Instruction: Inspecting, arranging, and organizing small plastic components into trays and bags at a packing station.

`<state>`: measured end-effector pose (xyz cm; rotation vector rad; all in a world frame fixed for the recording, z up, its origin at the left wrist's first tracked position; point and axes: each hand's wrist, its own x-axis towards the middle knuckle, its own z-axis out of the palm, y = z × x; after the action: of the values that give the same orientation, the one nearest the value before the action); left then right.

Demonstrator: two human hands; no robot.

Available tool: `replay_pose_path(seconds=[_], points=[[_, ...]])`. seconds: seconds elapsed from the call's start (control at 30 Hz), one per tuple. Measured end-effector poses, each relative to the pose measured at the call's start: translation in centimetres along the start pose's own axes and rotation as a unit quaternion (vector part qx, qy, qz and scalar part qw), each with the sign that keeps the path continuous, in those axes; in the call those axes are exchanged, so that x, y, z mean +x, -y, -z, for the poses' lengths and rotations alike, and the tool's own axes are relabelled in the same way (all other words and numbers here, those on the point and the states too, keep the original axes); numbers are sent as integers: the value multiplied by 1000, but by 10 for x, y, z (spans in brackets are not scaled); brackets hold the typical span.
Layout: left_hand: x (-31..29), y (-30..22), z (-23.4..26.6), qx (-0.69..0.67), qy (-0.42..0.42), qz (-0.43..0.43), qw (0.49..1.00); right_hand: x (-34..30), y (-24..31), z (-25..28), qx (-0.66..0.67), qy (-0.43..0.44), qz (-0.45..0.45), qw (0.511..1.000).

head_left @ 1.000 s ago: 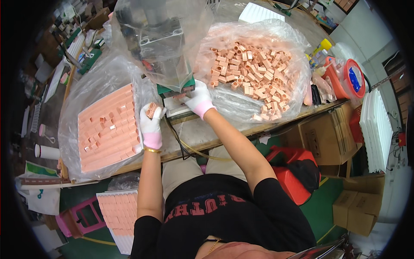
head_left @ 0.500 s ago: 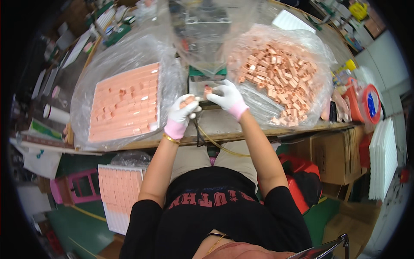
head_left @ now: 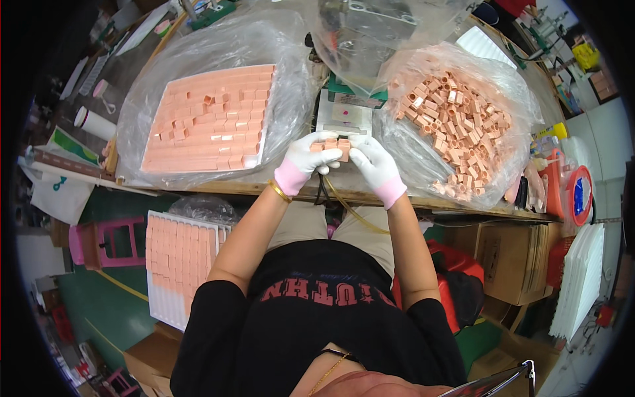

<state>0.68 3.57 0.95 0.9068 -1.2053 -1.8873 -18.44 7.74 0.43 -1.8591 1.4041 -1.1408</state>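
My left hand (head_left: 307,161), in a white glove with a pink cuff, is closed around a short row of small peach-coloured hollow plastic pieces (head_left: 336,146). From the other side my right hand (head_left: 374,165), gloved the same way, pinches the right end of that row between thumb and fingers. Both hands are over the table's near edge, in front of a small machine with a green base (head_left: 357,94) and a pale metal plate (head_left: 344,119). Clear plastic film hangs over the machine's upper part. Fingers hide some of the held pieces.
A white tray (head_left: 253,161) with rows of peach pieces lies on plastic film at left. At right, a loose heap of such pieces (head_left: 456,126) rests on more film. Below the table are another part-filled tray (head_left: 165,301), a pink stool (head_left: 109,241) and cardboard boxes (head_left: 516,258).
My hands, apart before with a piece in each, have come together around a short row of pieces. The view has shifted, showing the machine's plate more plainly.
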Motion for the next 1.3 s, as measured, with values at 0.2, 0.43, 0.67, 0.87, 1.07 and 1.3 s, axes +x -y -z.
replay_pose_path(seconds=[0.2, 0.43, 0.67, 0.87, 1.07, 1.3], points=[[-7, -2, 0, -12, 6, 24, 1000, -9, -4, -3, 113, 12, -67, 991], [-52, -16, 25, -10, -40, 29, 999, -8, 8, -4, -26, -3, -26, 999], [-233, -41, 151, 144, -264, 27, 953, -30, -49, 5, -136, -41, 8, 990], [-436, 22, 239, 471, -547, 206, 661, -29, -71, 8, 113, -51, -190, 974], [-488, 88, 246, 534, -529, 313, 581, -26, -59, 6, 113, -31, -208, 971], [-470, 92, 256, 557, -549, 352, 514, -30, -59, 6, 126, -46, -214, 967]])
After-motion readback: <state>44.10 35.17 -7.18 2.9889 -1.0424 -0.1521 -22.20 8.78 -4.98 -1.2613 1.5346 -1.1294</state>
